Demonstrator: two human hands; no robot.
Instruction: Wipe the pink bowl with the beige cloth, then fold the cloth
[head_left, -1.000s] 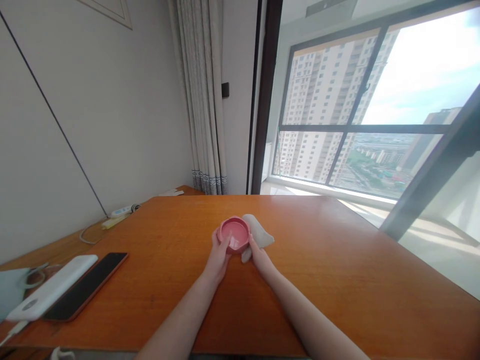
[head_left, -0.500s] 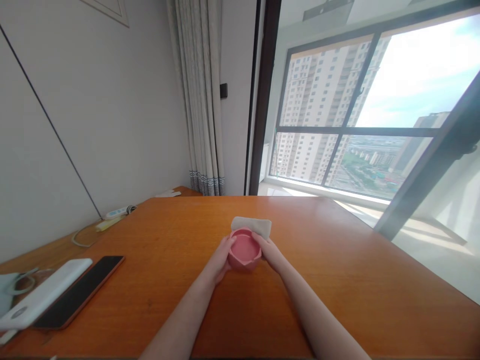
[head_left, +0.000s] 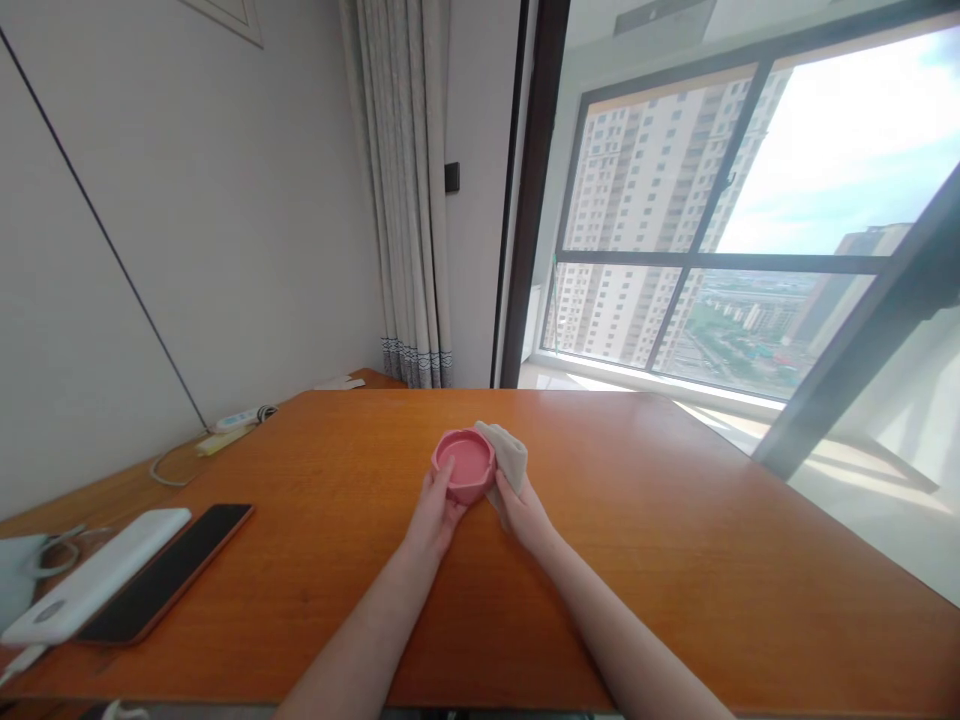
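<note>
A pink, many-sided shallow bowl is held up over the wooden table, its inside facing me. My left hand grips its lower left side, thumb over the rim and fingers underneath. On the bowl's right, a light grey cloth is bunched in my right hand, whose fingers are closed on it. The cloth touches the bowl's right edge. The fingertips of my right hand are partly hidden behind the cloth and bowl.
At the left of the table lie a black phone and a white power bank with a cable. Farther back along the wall is a power strip. A curtain hangs beyond, and windows are at the right.
The bowl has moved a little left and away from me, held in my left hand. My right hand has taken up the cloth, which lay flat behind the bowl, and brought it to the bowl's side.
</note>
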